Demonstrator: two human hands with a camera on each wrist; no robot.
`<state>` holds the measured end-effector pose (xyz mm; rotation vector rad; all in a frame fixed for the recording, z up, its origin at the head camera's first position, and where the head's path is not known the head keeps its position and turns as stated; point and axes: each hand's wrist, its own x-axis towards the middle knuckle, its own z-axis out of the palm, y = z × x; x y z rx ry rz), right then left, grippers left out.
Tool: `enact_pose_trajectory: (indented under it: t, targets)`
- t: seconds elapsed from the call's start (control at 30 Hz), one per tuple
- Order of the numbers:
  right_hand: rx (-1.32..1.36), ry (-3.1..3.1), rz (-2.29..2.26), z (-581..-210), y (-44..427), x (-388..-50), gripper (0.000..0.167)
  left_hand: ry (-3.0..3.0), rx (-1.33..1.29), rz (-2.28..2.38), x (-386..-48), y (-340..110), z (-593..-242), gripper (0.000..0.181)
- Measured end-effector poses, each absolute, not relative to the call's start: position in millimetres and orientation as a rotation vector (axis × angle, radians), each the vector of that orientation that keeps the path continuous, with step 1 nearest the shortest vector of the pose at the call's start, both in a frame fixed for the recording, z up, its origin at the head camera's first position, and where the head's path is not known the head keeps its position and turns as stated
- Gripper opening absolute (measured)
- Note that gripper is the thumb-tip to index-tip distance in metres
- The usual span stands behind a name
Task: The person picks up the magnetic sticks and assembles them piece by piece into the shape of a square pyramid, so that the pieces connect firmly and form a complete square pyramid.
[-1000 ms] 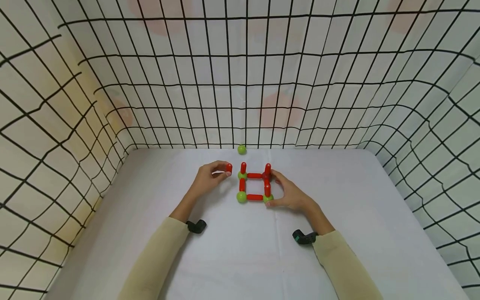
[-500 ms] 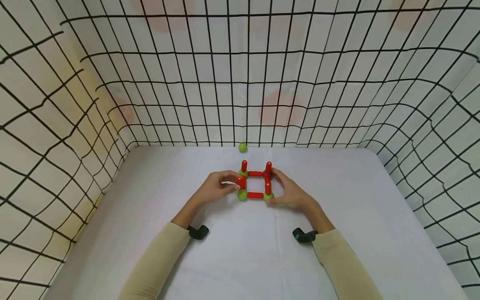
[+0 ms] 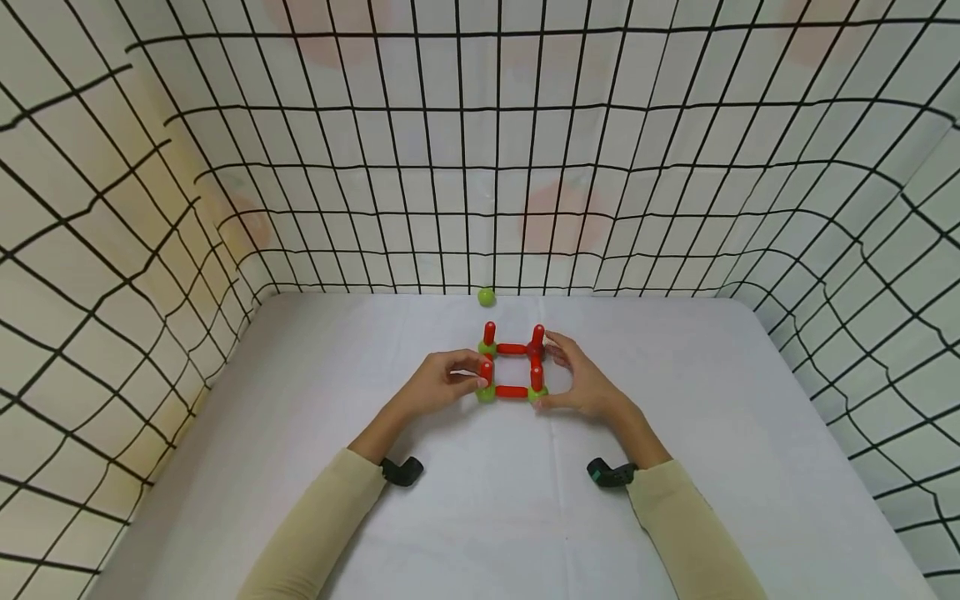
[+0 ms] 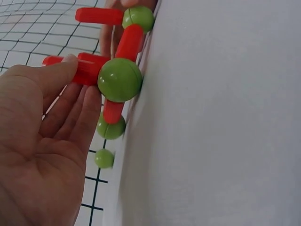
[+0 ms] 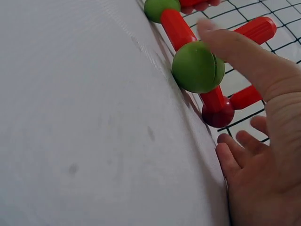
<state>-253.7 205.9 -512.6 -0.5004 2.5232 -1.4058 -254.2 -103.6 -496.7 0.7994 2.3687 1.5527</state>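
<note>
A square of red rods and balls lies on the white table. My left hand [image 3: 450,382] pinches an upright red rod [image 4: 88,70] between thumb and fingers, its end against the front-left green ball [image 4: 120,80]. Red rods also stand up from the other corners. My right hand [image 3: 585,385] is at the square's right side, thumb beside the front-right green ball [image 5: 198,67] and its upright rod [image 5: 258,30]. Whether that thumb touches is unclear. Its relaxed fingers are apart from the dark red ball [image 5: 218,113] at the back-right corner.
A loose green ball [image 3: 486,297] lies at the table's far edge. Black wire mesh [image 3: 420,167] rises behind the white table [image 3: 510,517] and along both sides.
My left hand has brought its red rod rightward from beside the square onto the front-left ball. My right hand's fingers have loosened slightly from the back-right corner.
</note>
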Motion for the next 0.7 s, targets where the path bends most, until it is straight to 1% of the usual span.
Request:
enact_pose_trajectory:
  t: [0.07, 0.1, 0.17, 0.33, 0.43, 0.57, 0.7]
  targets:
    - [-0.459, 2.497, -1.526, -514.6, 207.7, -254.1, 0.115, 2.371, 0.778, 1.547, -252.6, -104.2, -496.8, 0.032]
    - [-0.456, 2.476, -1.593, -514.9, 208.9, -254.1, 0.110, 2.372, 0.768, 1.545, -251.6, -104.5, -496.5, 0.032]
    - [-0.483, 2.410, -1.715, -515.0, 210.6, -254.4, 0.094, 2.377, 0.761, 1.539, -250.5, -105.2, -496.8, 0.033]
    - [-0.741, 2.275, -1.754, -507.1, 208.3, -249.3, 0.050, 2.401, 0.768, 1.534, -249.9, -105.7, -497.5, 0.032]
    - [-0.810, 2.307, -1.690, -507.4, 205.5, -246.9, 0.034, 2.409, 0.770, 1.548, -249.8, -104.8, -499.0, 0.032]
    - [-0.791, 2.393, -1.668, -512.2, 204.3, -245.5, 0.025, 2.426, 0.765, 1.545, -250.6, -101.5, -501.6, 0.034]
    - [-0.784, 2.448, -1.657, -512.8, 201.5, -243.7, 0.024, 2.471, 0.765, 1.528, -251.6, -97.1, -502.6, 0.038]
